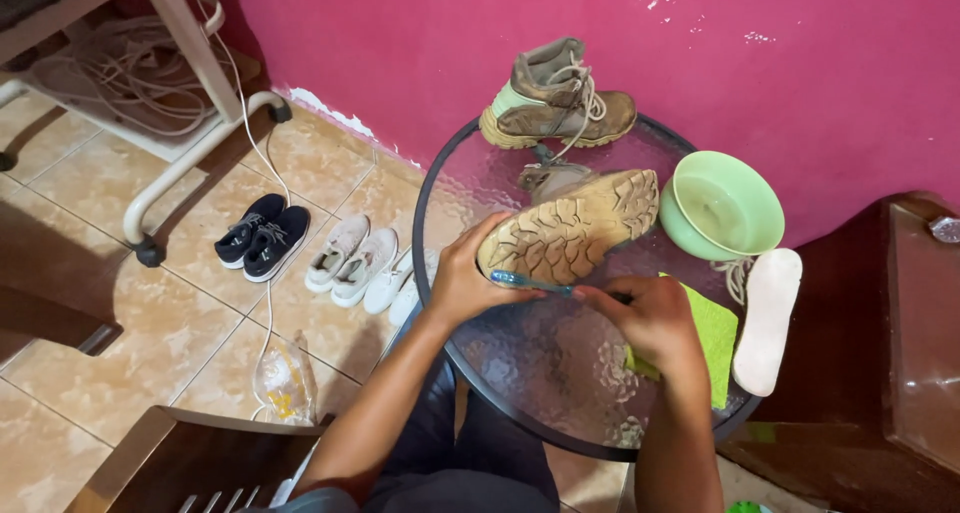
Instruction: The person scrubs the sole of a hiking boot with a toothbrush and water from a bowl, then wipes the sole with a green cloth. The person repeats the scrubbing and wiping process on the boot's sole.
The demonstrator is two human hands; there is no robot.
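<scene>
Nearest, the right hand [650, 318] is closed around a blue-handled toothbrush [530, 282], its head against the heel edge of a tan boot [570, 228] turned sole-up on the round glass table [540, 393]. The left hand [462, 283] clasps that boot's heel end, steadying it. Under the right wrist lies a green cloth [718, 338], with a white insole [768, 318] beside it. Beyond sit a green bowl [722, 205] and a second, upright boot [555, 98] by the pink wall [500, 23]. On the tiled floor, left of the table, stand pairs of sneakers [300, 248].
</scene>
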